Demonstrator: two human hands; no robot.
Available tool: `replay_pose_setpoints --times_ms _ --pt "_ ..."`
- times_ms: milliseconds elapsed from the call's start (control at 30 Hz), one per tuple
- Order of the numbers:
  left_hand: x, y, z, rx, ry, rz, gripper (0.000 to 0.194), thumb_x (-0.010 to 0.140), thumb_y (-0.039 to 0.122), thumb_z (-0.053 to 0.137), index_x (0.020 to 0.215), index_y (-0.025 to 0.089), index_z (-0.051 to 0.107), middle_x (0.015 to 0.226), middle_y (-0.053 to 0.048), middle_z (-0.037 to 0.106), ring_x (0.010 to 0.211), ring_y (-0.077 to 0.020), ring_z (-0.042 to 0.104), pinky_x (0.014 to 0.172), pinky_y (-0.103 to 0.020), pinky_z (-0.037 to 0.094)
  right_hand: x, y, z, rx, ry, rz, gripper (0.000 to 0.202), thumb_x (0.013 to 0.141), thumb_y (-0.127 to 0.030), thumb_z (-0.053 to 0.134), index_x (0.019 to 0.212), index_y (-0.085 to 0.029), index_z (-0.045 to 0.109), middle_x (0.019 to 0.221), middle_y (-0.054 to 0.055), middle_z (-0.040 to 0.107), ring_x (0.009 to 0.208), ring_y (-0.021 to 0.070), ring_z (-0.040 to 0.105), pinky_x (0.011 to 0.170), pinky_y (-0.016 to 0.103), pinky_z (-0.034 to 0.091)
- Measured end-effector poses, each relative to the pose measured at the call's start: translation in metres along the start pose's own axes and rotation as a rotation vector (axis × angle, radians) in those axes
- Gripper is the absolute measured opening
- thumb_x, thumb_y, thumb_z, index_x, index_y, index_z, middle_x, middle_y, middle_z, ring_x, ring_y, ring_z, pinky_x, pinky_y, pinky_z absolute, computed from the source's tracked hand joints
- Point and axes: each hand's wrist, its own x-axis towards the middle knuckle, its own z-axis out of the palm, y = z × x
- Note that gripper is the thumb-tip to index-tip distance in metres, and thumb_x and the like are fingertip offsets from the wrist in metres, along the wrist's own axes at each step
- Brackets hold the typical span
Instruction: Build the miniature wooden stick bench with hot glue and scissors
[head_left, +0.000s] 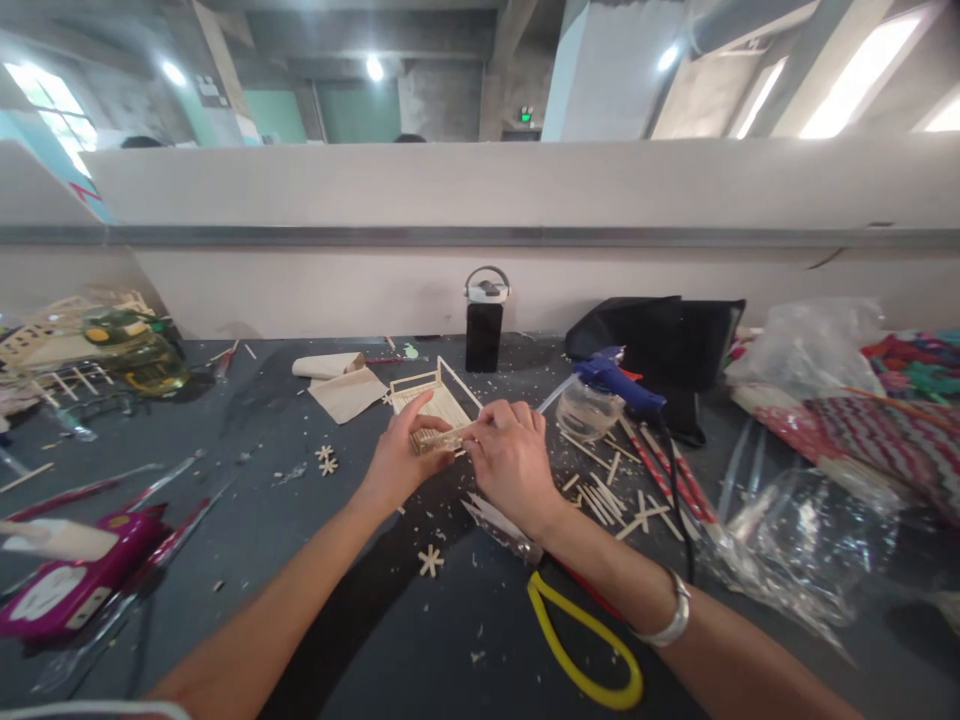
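A small wooden stick frame, built of thin pale sticks with a slatted base and raised rails, lies on the dark table in front of me. My left hand grips its near left edge between thumb and fingers. From the right, my right hand closes on the near right corner of the same frame, and its fingertips hide what they pinch. Below my right hand lie scissors with yellow handles. Star-shaped stick pieces, one of them a wooden star, rest on the table nearby.
A blue glue gun rests on a glass jar at right, its black cord trailing forward. Loose sticks and plastic wrap lie beyond my right arm. A black bottle stands behind; a purple device lies left.
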Motion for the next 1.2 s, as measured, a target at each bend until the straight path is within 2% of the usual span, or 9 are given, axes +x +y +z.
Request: replay_pose_setpoints --times_ms 200,500,633,833,1200 --pt "0.003 -0.003 0.002 -0.005 0.026 0.0 0.073 0.07 0.023 0.073 0.137 0.025 0.042 0.098 -0.003 0.069 0.093 -0.0205 0.064 0.081 -0.034 0.05 -0.001 0.001 0.006 -0.029 -0.019 -0.02 0.015 0.087 -0.019 0.057 0.077 -0.02 0.068 0.094 0.006 0.06 0.089 0.0229 0.044 0.077 0.037 0.029" --pt "0.007 -0.001 0.008 0.0 0.045 0.004 0.069 0.069 0.025 0.073 0.134 0.02 0.047 0.086 -0.001 0.068 0.081 -0.0174 0.065 0.076 -0.03 0.05 -0.002 0.003 0.009 -0.069 -0.011 -0.031 0.016 0.089 -0.019 0.055 0.079 -0.02 0.068 0.094 0.007 0.06 0.088 0.0236 0.044 0.077 0.038 0.03" --pt "0.008 -0.006 0.01 0.047 0.053 0.017 0.066 0.069 0.024 0.073 0.131 0.019 0.05 0.085 -0.001 0.069 0.081 -0.0178 0.066 0.075 -0.03 0.05 -0.002 0.004 0.01 -0.073 -0.004 -0.029 0.019 0.091 -0.021 0.053 0.08 -0.021 0.068 0.095 0.006 0.061 0.088 0.0236 0.044 0.077 0.038 0.029" --pt "0.01 -0.013 0.012 0.122 0.081 0.03 0.064 0.069 0.023 0.074 0.129 0.023 0.053 0.086 -0.002 0.071 0.082 -0.0187 0.067 0.077 -0.032 0.05 -0.003 0.005 0.009 -0.134 -0.025 -0.047 0.019 0.092 -0.021 0.051 0.084 -0.018 0.068 0.095 0.008 0.062 0.089 0.0238 0.044 0.078 0.038 0.029" --pt "0.01 -0.006 0.012 0.246 0.102 0.07 0.057 0.071 0.02 0.071 0.126 0.024 0.056 0.086 -0.003 0.072 0.082 -0.0194 0.066 0.079 -0.034 0.049 -0.005 0.004 0.006 -0.131 -0.008 -0.081 0.019 0.089 -0.021 0.051 0.082 -0.017 0.068 0.093 0.008 0.062 0.089 0.0243 0.045 0.081 0.04 0.03"
